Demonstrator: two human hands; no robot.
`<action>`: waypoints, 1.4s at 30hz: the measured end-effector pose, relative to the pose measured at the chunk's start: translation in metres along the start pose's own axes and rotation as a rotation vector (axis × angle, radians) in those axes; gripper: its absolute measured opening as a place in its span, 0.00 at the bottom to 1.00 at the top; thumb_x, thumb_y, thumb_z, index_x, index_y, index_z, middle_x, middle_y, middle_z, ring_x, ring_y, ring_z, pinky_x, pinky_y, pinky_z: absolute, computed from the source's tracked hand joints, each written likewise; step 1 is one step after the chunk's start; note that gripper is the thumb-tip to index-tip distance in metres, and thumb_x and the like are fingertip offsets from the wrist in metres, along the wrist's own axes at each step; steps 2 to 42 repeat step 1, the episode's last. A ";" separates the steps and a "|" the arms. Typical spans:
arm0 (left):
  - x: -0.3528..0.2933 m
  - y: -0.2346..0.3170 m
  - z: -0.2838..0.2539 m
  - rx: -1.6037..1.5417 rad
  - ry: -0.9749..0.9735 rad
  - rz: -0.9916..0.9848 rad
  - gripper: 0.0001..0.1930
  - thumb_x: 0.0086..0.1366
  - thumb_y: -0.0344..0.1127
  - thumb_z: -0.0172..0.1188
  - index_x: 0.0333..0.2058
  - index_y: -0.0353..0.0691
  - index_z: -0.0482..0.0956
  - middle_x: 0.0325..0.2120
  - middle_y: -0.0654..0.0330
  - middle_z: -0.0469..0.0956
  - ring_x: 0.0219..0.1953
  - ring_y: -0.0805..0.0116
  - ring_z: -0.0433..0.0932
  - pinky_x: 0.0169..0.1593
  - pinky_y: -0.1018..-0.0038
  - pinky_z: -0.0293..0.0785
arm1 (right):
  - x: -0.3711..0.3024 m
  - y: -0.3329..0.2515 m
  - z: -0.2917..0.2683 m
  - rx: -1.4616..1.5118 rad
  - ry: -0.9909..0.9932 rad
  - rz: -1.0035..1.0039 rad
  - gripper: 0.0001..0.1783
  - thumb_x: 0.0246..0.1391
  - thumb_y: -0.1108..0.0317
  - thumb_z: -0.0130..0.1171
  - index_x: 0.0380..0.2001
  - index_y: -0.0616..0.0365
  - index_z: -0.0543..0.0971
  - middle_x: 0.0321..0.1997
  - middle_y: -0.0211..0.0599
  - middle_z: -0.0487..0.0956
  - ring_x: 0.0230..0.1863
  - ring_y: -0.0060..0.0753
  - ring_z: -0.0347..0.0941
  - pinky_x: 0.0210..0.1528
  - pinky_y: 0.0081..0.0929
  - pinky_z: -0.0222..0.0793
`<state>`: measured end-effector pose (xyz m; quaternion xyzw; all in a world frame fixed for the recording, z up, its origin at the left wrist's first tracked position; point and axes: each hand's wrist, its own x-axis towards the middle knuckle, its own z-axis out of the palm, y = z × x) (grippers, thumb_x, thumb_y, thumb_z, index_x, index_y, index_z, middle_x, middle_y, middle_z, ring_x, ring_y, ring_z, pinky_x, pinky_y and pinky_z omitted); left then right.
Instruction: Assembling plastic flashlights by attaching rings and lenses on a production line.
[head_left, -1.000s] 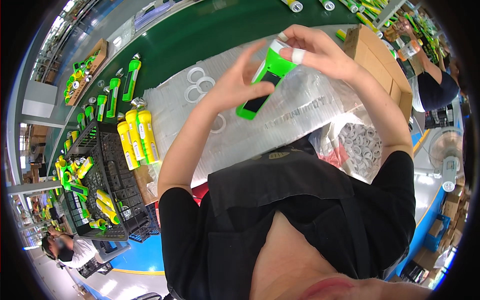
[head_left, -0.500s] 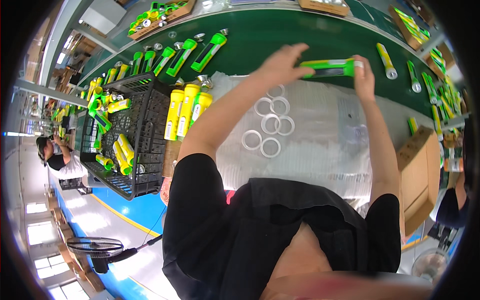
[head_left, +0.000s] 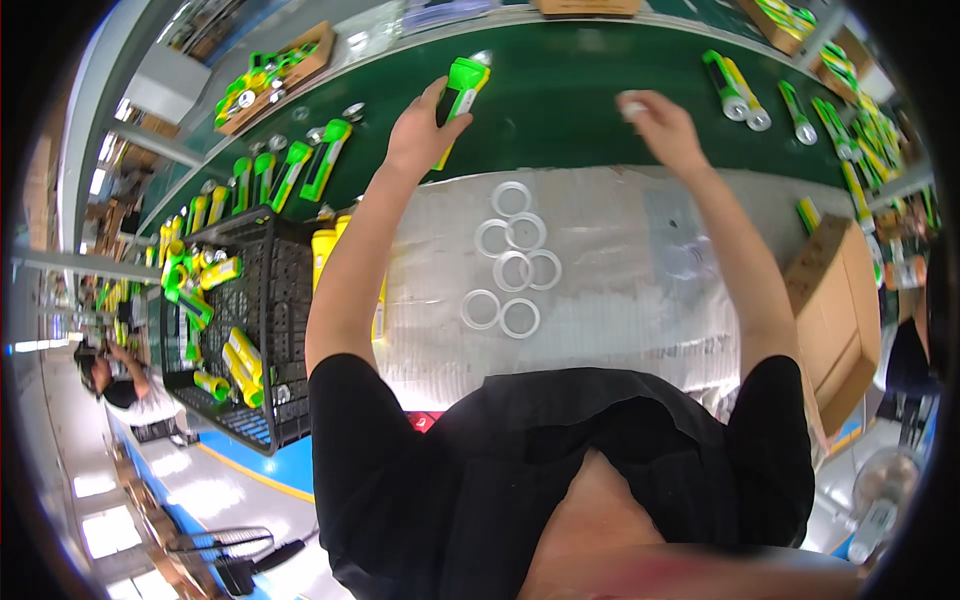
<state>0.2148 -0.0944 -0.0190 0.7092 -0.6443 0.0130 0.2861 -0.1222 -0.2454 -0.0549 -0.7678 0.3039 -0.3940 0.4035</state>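
Near the body, clear rings (head_left: pixel 512 262) lie on a plastic-covered bench (head_left: pixel 620 300); beyond it runs a green conveyor belt (head_left: pixel 580 90). Left hand (head_left: pixel 425 130) clamped around a green flashlight (head_left: pixel 458 90) over the belt. Right hand (head_left: pixel 665 125), well apart to its right, pinches something small and pale.

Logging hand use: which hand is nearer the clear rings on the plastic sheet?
Roughly equal, perhaps the left. The left hand holds a green flashlight up-left of the rings; the right hand is up-right.
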 end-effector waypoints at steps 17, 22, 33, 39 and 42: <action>-0.005 0.029 0.005 -0.107 -0.065 -0.002 0.42 0.54 0.49 0.70 0.64 0.45 0.60 0.51 0.43 0.75 0.49 0.46 0.77 0.53 0.63 0.74 | -0.012 -0.020 0.022 0.126 -0.058 0.123 0.18 0.61 0.59 0.59 0.51 0.54 0.79 0.41 0.37 0.83 0.39 0.29 0.78 0.47 0.20 0.72; -0.005 0.029 0.005 -0.107 -0.065 -0.002 0.42 0.54 0.49 0.70 0.64 0.45 0.60 0.51 0.43 0.75 0.49 0.46 0.77 0.53 0.63 0.74 | -0.012 -0.020 0.022 0.126 -0.058 0.123 0.18 0.61 0.59 0.59 0.51 0.54 0.79 0.41 0.37 0.83 0.39 0.29 0.78 0.47 0.20 0.72; -0.005 0.029 0.005 -0.107 -0.065 -0.002 0.42 0.54 0.49 0.70 0.64 0.45 0.60 0.51 0.43 0.75 0.49 0.46 0.77 0.53 0.63 0.74 | -0.012 -0.020 0.022 0.126 -0.058 0.123 0.18 0.61 0.59 0.59 0.51 0.54 0.79 0.41 0.37 0.83 0.39 0.29 0.78 0.47 0.20 0.72; -0.005 0.029 0.005 -0.107 -0.065 -0.002 0.42 0.54 0.49 0.70 0.64 0.45 0.60 0.51 0.43 0.75 0.49 0.46 0.77 0.53 0.63 0.74 | -0.012 -0.020 0.022 0.126 -0.058 0.123 0.18 0.61 0.59 0.59 0.51 0.54 0.79 0.41 0.37 0.83 0.39 0.29 0.78 0.47 0.20 0.72; -0.005 0.029 0.005 -0.107 -0.065 -0.002 0.42 0.54 0.49 0.70 0.64 0.45 0.60 0.51 0.43 0.75 0.49 0.46 0.77 0.53 0.63 0.74 | -0.012 -0.020 0.022 0.126 -0.058 0.123 0.18 0.61 0.59 0.59 0.51 0.54 0.79 0.41 0.37 0.83 0.39 0.29 0.78 0.47 0.20 0.72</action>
